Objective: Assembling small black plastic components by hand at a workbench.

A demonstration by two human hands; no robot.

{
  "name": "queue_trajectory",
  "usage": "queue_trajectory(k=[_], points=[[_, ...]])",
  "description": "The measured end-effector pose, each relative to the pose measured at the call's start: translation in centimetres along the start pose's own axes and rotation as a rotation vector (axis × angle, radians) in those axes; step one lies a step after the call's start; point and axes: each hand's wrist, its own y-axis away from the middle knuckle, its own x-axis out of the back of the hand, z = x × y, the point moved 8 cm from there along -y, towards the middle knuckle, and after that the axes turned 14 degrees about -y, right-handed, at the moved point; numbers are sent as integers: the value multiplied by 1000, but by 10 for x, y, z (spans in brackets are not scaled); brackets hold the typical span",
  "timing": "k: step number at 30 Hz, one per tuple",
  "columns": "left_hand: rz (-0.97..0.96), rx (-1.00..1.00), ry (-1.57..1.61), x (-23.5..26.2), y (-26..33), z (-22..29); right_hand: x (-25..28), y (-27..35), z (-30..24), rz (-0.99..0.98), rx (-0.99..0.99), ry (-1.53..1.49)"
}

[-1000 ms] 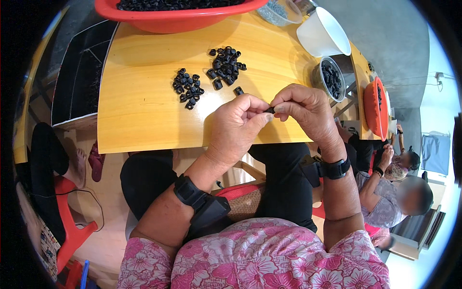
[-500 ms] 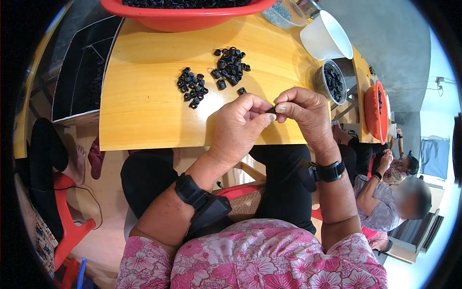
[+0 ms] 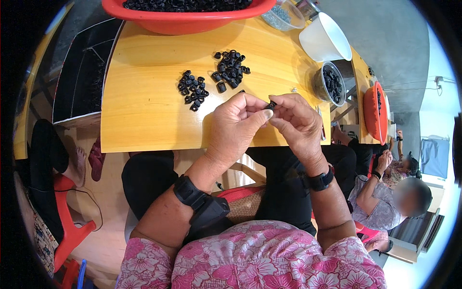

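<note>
Above the table's near edge, the thumb and fingers of my left hand (image 3: 237,119) are closed on a small black cap-like part (image 3: 271,105). My right hand (image 3: 301,126) is beside it, its index fingertip touching the part's upper end. The right thumb stands apart from that index finger, and the other fingers are curled. Beyond my hands lie two loose piles of similar pieces: smaller black caps (image 3: 192,89) on the left and larger black caps (image 3: 231,70) farther back. One more piece is partly hidden behind my left fingers.
A red basin (image 3: 187,24) of black parts stands at the back, near a clear tub (image 3: 284,17) of small metal pieces. To the right are a white bucket (image 3: 325,38) and a clear container (image 3: 331,84) of black parts. Other people sit at right and left.
My right thumb has come off the black part and my right hand has opened and shifted down-left. The part now tilts more upright in my left fingers.
</note>
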Motion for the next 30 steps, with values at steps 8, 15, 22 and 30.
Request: queue_trajectory(k=[8, 15, 22, 30], points=[[8, -40, 40, 1, -1, 5, -7, 3, -13, 28, 170, 210], [6, -46, -28, 1, -4, 1, -14, 5, -17, 110, 290, 422], [-1, -12, -4, 0, -6, 0, -12, 4, -17, 85, 264, 441], [-48, -28, -22, 0, -4, 4, -12, 0, -11, 40, 213, 333]])
